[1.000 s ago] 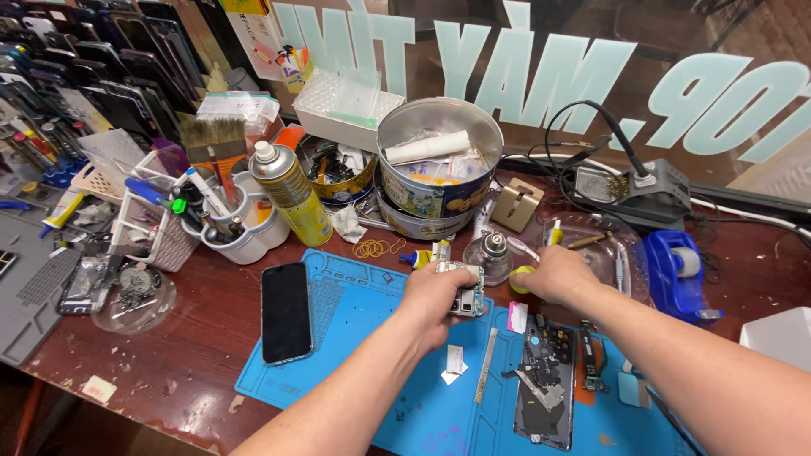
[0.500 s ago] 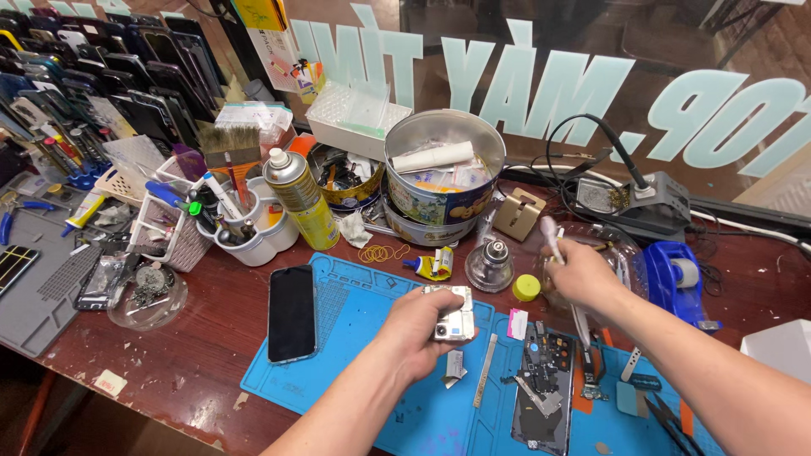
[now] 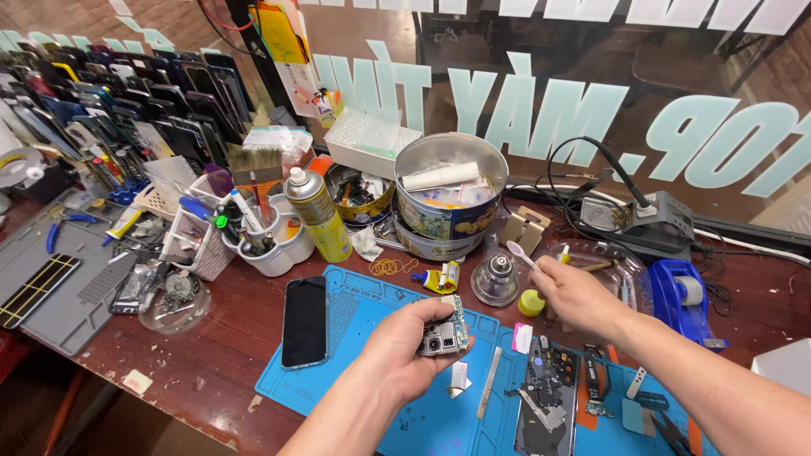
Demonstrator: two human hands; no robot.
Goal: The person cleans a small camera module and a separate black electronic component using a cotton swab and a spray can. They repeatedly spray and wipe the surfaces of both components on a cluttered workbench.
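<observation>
Circuit board (image 3: pixel 443 336) sits pinched in my left hand (image 3: pixel 411 348); loose grip could drop it on the blue mat (image 3: pixel 355 338). My right hand (image 3: pixel 574 295) pinches a small white brush (image 3: pixel 521 253) near the glass dispenser bottle (image 3: pixel 496 280), which I could knock.

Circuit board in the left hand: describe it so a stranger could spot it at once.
Start at the blue work mat on the wooden bench. Above its middle the left hand holds a small circuit board, gripped at its edge. Unlike the black phone lying flat to the left, it is off the mat, bare metal and green.
</observation>
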